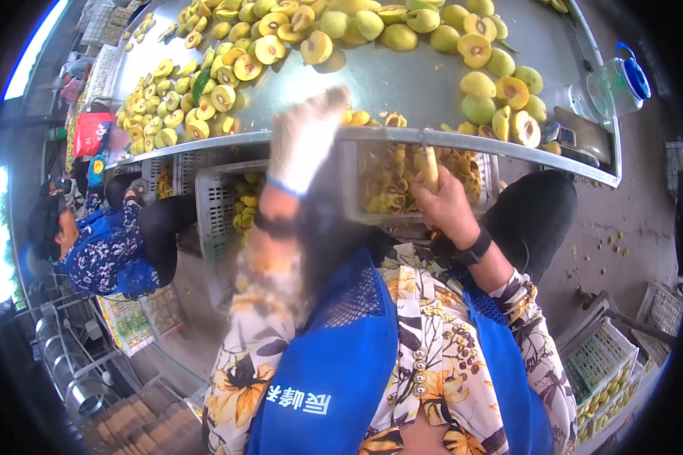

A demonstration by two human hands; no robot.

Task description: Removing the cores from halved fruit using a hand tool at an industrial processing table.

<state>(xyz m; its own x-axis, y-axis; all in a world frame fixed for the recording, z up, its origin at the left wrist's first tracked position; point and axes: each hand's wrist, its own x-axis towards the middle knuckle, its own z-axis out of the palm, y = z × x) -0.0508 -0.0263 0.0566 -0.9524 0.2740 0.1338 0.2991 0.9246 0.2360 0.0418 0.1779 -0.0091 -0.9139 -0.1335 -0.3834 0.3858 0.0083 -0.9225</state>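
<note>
My left hand (302,144), in a white glove with a blue cuff, is over the near edge of the metal table (387,80). Motion smears its fingers, so I cannot tell whether it holds anything. My right hand (449,206) is bare and closed around a tool with a pale wooden handle (430,168); its working end cannot be made out. Below that hand stands a crate (349,178) of pits and fruit scraps (383,182). Cut yellow-green stone fruit (270,49) lies across the table, with several whole ones and halves in a group (501,95) at the right.
A clear bottle with a blue cap (615,85) and a phone (565,136) lie at the table's right end. Another crate (216,201) with fruit stands below at left. A co-worker (106,250) sits farther left. Crates of fruit (603,364) stand at lower right.
</note>
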